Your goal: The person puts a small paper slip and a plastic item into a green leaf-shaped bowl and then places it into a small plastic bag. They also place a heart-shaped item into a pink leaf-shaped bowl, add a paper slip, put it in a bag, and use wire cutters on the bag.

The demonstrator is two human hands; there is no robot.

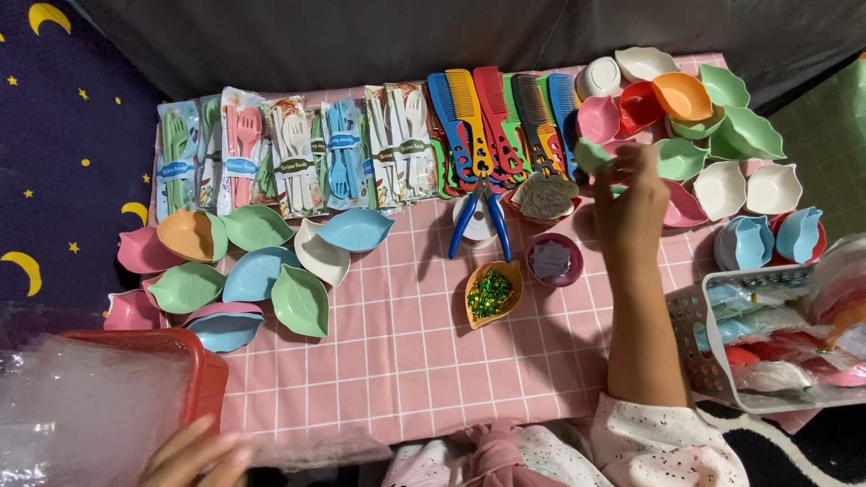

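Right hand: your right hand [631, 203] reaches to the far right of the table [397, 361]; its fingers [622, 162] pinch a small green dish [591, 155].
Left hand: your left hand [194, 455] lies loosely open on clear plastic bags [81, 406], at the near left corner.

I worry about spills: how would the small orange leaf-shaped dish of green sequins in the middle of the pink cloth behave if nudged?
The orange dish looks thin, plastic and shallow, so it is probably light and would slide easily on the checked cloth. Its sequins lie heaped and loose, so a bump would likely scatter them. It seems stiff, not fragile.
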